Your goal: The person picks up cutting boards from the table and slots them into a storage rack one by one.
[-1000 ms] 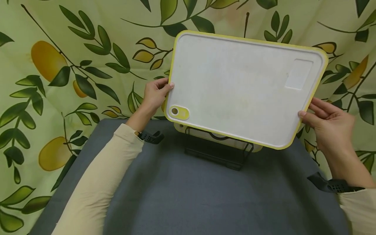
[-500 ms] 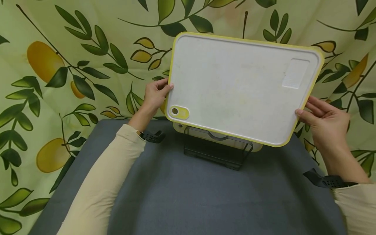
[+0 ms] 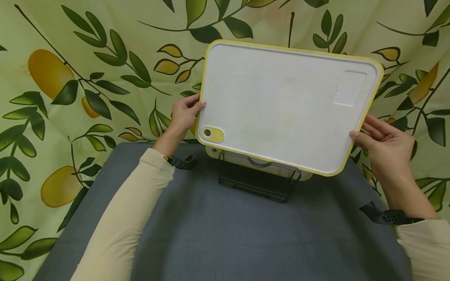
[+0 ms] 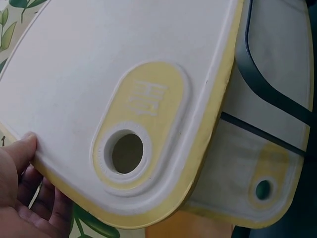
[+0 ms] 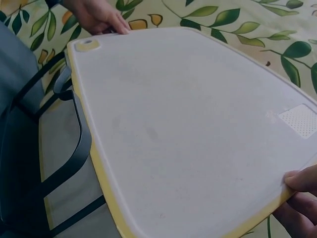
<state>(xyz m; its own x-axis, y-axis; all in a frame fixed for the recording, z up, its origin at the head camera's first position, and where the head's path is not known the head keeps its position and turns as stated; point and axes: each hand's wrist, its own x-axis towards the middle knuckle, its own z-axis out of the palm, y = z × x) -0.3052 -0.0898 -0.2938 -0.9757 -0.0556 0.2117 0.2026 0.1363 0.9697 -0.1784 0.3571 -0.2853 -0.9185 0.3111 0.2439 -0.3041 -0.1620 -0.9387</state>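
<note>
A white cutting board with a yellow rim is held up between both hands, slightly tilted down to the right. My left hand pinches its left edge, thumb on the front face. At the right edge, my right hand grips the board the same way, near the lower corner. A yellow oval with a round hole marks one lower corner; a small textured patch lies near the opposite end. Below and behind the board's lower edge stands a black wire rack. A second white and yellow board stands in it.
The rack rests on a table with a dark grey cloth. Behind it hangs a pale green curtain printed with leaves and fruit. The rack's curved black bars run close alongside the held board's lower edge.
The board and my right hand have shifted slightly left in the head view. My left hand has barely moved, and both hands keep their grip throughout.
</note>
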